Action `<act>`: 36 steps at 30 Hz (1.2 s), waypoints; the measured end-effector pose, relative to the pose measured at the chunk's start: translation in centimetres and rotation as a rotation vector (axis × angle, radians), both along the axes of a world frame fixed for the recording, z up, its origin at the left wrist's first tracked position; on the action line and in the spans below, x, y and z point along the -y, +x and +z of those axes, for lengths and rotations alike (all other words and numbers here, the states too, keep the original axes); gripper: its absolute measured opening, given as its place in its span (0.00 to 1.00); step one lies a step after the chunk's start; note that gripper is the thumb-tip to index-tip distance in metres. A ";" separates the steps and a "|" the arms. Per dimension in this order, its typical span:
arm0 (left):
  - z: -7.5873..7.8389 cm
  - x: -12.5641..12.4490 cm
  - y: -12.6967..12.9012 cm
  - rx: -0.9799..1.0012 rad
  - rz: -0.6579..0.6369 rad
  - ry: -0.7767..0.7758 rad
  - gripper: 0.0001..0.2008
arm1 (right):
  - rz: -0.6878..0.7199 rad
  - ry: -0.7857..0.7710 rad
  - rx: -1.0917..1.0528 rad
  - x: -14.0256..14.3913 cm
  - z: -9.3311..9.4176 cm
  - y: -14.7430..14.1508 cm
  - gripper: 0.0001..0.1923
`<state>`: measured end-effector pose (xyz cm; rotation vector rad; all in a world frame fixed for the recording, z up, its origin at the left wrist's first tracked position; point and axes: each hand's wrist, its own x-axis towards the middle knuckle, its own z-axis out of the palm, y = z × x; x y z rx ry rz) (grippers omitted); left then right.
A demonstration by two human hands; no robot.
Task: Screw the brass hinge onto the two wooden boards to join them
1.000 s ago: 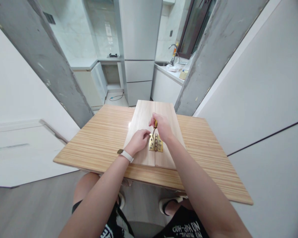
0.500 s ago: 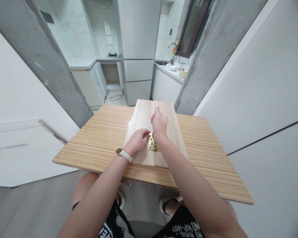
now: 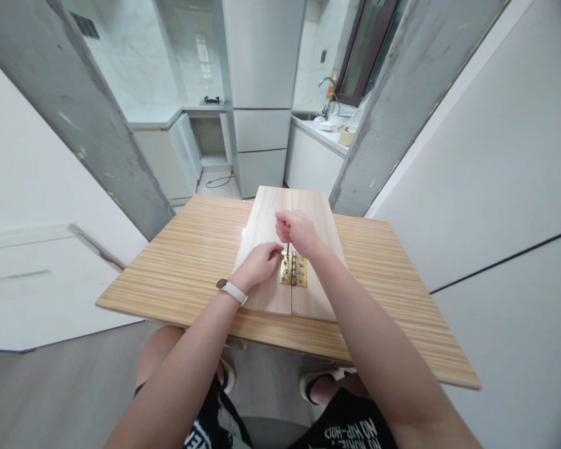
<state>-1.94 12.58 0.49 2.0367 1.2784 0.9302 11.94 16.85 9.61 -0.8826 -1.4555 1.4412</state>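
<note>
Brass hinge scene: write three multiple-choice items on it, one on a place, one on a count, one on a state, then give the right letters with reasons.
1. Where does the hinge lie?
A. over the seam between the two boards
B. on the bare table, off the boards
C. on the floor

2. How many pale boards lie side by side on the table?
A. one
B. two
C. four

3. What is the right hand doing?
A. lying flat and open on the table
B. hanging beside the table
C. closed on a screwdriver that stands on the hinge

Answers:
1 A: the brass leaves sit on the left board and the right board, across the seam.
2 B: one seam parts two boards.
3 C: the fingers wrap the handle, and the shaft runs down to the hinge. The left hand rests on the left board beside the hinge.
</note>
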 end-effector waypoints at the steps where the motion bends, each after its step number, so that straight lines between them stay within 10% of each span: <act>1: 0.1 0.1 0.1 0.018 0.006 -0.016 0.13 | 0.045 -0.004 0.000 -0.1 0.2 0.6 0.25; 5: 1.2 0.3 0.8 0.155 0.060 -0.045 0.12 | 0.088 0.135 0.076 -0.3 0.7 2.8 0.24; 13: 3.5 0.1 3.0 0.425 -0.022 0.078 0.12 | -0.248 0.682 0.887 2.3 2.2 2.7 0.21; 19: 3.2 -0.3 3.2 0.384 0.070 0.094 0.03 | -0.328 0.756 1.380 5.3 5.0 2.8 0.24; 36: 3.8 -0.6 3.0 0.490 0.021 0.035 0.07 | -0.075 0.822 1.500 4.6 6.6 2.4 0.10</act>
